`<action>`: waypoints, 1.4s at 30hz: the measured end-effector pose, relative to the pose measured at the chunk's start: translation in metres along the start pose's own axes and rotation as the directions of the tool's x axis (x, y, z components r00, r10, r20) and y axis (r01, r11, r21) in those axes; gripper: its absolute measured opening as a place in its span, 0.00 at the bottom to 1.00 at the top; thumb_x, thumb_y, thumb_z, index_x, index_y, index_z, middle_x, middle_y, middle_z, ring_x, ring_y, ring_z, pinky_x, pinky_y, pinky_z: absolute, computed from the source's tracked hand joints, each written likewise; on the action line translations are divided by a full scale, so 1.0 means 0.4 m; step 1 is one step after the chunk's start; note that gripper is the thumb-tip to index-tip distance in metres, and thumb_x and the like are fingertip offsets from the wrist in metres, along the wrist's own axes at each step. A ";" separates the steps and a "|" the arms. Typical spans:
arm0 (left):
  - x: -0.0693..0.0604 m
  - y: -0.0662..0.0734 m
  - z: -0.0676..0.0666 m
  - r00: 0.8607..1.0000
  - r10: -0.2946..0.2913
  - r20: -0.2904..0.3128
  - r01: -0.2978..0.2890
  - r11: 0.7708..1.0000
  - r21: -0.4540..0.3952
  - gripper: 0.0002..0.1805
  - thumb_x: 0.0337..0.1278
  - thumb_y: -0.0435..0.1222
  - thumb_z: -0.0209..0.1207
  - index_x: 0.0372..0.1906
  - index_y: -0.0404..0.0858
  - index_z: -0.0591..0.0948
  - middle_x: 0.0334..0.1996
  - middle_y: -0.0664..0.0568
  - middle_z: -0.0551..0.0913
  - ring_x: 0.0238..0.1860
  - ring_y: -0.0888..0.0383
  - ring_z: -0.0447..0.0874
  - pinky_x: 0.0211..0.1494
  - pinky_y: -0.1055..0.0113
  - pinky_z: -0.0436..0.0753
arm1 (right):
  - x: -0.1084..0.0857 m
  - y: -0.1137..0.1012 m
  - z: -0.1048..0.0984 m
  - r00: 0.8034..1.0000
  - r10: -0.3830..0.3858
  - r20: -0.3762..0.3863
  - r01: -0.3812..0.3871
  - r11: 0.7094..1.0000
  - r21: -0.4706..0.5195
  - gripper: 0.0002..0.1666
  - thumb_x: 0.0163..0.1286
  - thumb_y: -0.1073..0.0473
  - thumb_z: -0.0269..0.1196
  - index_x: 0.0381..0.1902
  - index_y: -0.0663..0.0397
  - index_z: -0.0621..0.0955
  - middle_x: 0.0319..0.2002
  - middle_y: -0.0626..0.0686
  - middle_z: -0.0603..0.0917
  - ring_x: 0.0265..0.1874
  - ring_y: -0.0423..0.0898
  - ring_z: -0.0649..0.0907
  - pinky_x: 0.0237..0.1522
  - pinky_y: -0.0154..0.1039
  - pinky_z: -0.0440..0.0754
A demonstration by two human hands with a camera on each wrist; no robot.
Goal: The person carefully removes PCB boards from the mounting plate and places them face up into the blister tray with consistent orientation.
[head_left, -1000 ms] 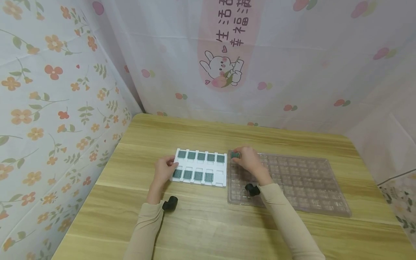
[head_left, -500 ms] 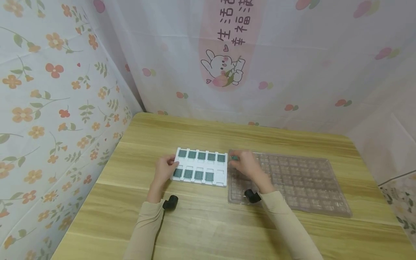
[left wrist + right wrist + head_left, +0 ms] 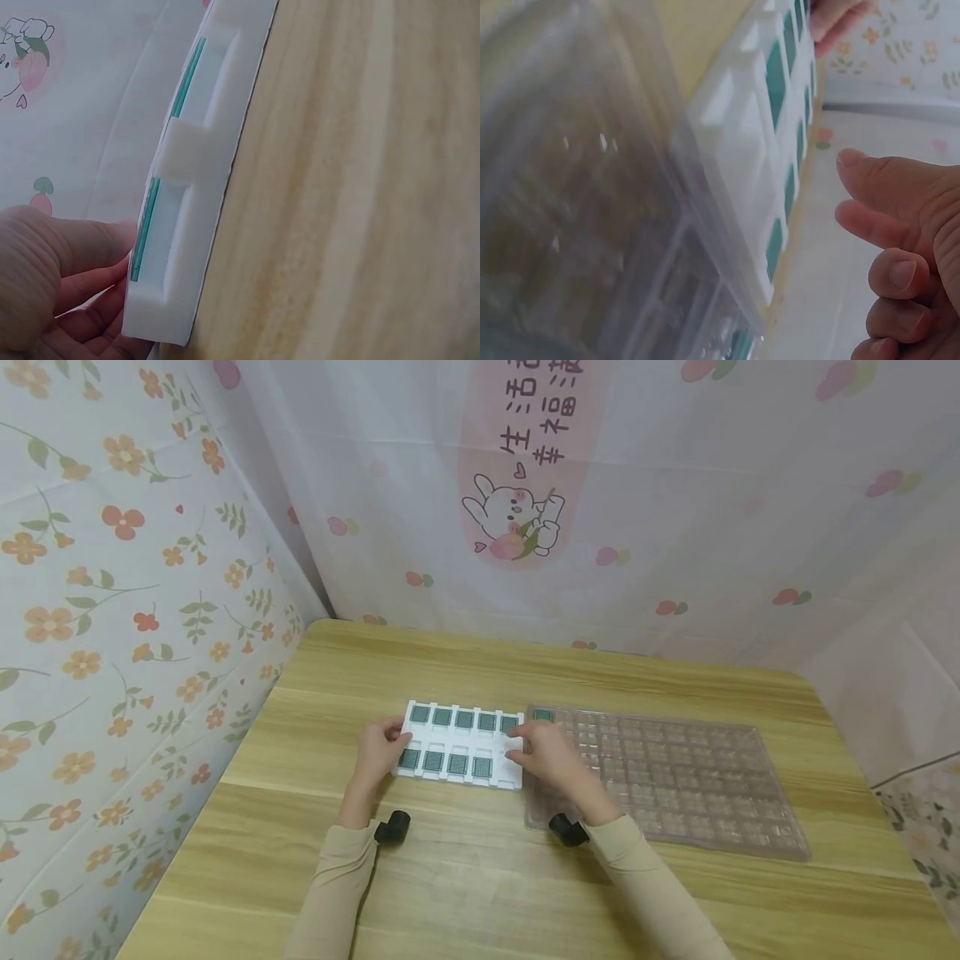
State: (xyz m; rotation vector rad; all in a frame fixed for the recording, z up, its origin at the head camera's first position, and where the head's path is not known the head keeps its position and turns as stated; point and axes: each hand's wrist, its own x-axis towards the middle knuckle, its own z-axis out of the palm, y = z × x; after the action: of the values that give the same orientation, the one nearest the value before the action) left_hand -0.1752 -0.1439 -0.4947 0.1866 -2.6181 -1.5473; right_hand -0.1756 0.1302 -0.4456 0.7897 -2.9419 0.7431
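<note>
Leftmost, I see the person's left hand (image 3: 377, 750) at the white tray's (image 3: 450, 740) nine o'clock end, pinching that edge between thumb and fingers, apparently to steady it on the wooden table (image 3: 450, 868). In the tray sit two rows of green chips (image 3: 464, 720): five along the twelve o'clock side, four along the six o'clock side, with a bare pocket (image 3: 507, 770) at about four o'clock. Over the three o'clock end reaches the right hand (image 3: 553, 753), thumb and forefinger parted with nothing between them; it partly covers the corner chip (image 3: 507, 722) at two o'clock, and I can't tell whether it touches. Farther right lies the clear tray (image 3: 697, 777), a lone chip (image 3: 542, 716) in its ten o'clock corner. My reading is that chips are being passed from the white tray to the clear one, and this is the reach for another. That calls for thumb and forefinger to close on the corner chip's edges and lift it straight up without jogging its neighbours.
</note>
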 end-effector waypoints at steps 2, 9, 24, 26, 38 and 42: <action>0.000 0.001 0.000 1.000 -0.004 0.000 0.004 1.000 -0.005 0.17 0.52 0.24 0.60 0.49 0.22 0.78 0.38 0.34 0.80 0.37 0.47 0.77 0.36 0.66 0.76 | -0.001 -0.010 0.008 1.000 0.002 0.021 -0.002 1.000 0.008 0.16 0.56 0.59 0.70 0.42 0.61 0.84 0.22 0.49 0.79 0.17 0.38 0.67 0.22 0.33 0.68; -0.001 -0.002 0.001 1.000 -0.006 -0.001 0.006 1.000 0.002 0.18 0.52 0.24 0.60 0.50 0.22 0.78 0.40 0.35 0.80 0.37 0.47 0.77 0.38 0.64 0.76 | 0.001 -0.027 0.037 0.997 -0.070 0.029 0.070 0.997 0.015 0.15 0.54 0.60 0.70 0.38 0.62 0.84 0.26 0.52 0.84 0.19 0.39 0.70 0.26 0.34 0.72; 0.000 -0.005 0.002 1.000 -0.010 -0.005 0.010 1.000 -0.005 0.18 0.52 0.24 0.61 0.50 0.22 0.78 0.40 0.34 0.80 0.38 0.47 0.77 0.38 0.65 0.76 | 0.007 -0.047 0.085 0.995 -0.093 0.029 0.095 0.993 -0.069 0.15 0.50 0.57 0.71 0.34 0.60 0.85 0.30 0.55 0.86 0.24 0.44 0.78 0.29 0.37 0.76; 0.000 -0.007 0.003 1.000 -0.008 -0.006 0.008 1.000 -0.003 0.18 0.51 0.24 0.61 0.49 0.22 0.78 0.39 0.34 0.80 0.37 0.47 0.78 0.38 0.65 0.76 | 0.008 -0.049 0.088 0.995 -0.097 0.029 0.099 0.992 -0.073 0.15 0.50 0.57 0.71 0.34 0.60 0.85 0.31 0.55 0.86 0.27 0.46 0.81 0.33 0.39 0.78; -0.001 -0.004 0.002 1.000 -0.023 -0.004 0.023 1.000 0.006 0.18 0.53 0.26 0.60 0.50 0.23 0.78 0.40 0.35 0.80 0.38 0.47 0.77 0.38 0.64 0.77 | 0.013 -0.052 0.101 0.995 -0.097 0.032 0.099 0.990 -0.096 0.15 0.49 0.57 0.72 0.33 0.60 0.85 0.31 0.55 0.86 0.32 0.50 0.83 0.36 0.42 0.80; -0.001 -0.003 0.002 1.000 -0.008 -0.004 0.009 1.000 0.007 0.18 0.52 0.25 0.60 0.50 0.23 0.78 0.40 0.34 0.80 0.38 0.47 0.77 0.39 0.63 0.77 | 0.014 -0.050 0.104 0.995 -0.099 0.032 0.102 0.989 -0.103 0.15 0.48 0.56 0.72 0.32 0.59 0.85 0.31 0.54 0.86 0.30 0.49 0.82 0.33 0.41 0.79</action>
State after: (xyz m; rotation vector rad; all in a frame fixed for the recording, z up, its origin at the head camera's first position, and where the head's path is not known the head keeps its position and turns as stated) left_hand -0.1748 -0.1437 -0.4960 0.2014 -2.6233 -1.5393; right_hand -0.1663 0.0940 -0.4729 0.9378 -2.9098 0.5723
